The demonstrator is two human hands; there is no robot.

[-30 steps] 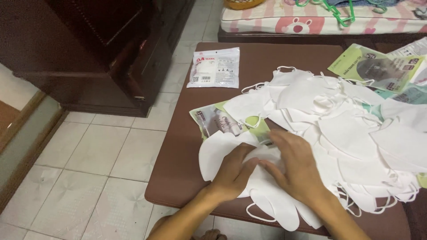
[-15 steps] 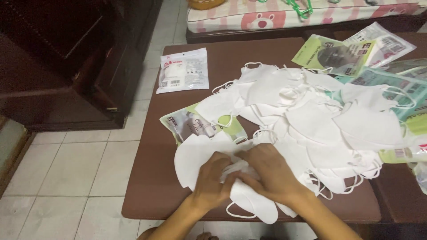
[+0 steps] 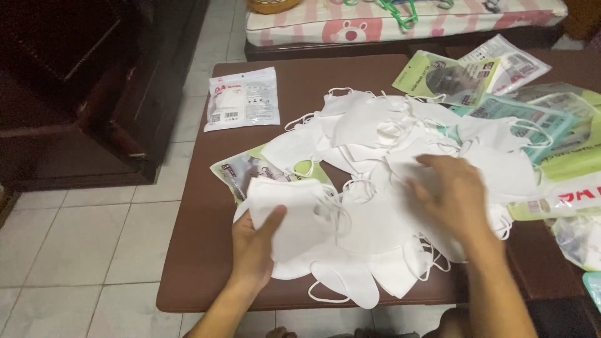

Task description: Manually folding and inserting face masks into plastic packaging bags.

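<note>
A heap of white face masks (image 3: 388,134) with ear loops covers the middle of a brown low table (image 3: 200,263). My left hand (image 3: 253,247) grips one folded white mask (image 3: 291,213) at the heap's near left, thumb on top. My right hand (image 3: 454,197) hovers with fingers spread over the masks to the right, touching or just above them. A green mask packet (image 3: 235,172) lies partly under the held mask.
A white sealed mask packet (image 3: 243,99) lies at the table's far left. Green and clear packets (image 3: 447,78) are piled at the right. A dark wooden cabinet (image 3: 81,94) stands left on the tiled floor (image 3: 75,250). A striped cushion (image 3: 407,22) lies beyond the table.
My hands were together on one mask near the front; now they have parted. The left hand keeps the mask at the left and the right hand has moved right over the heap.
</note>
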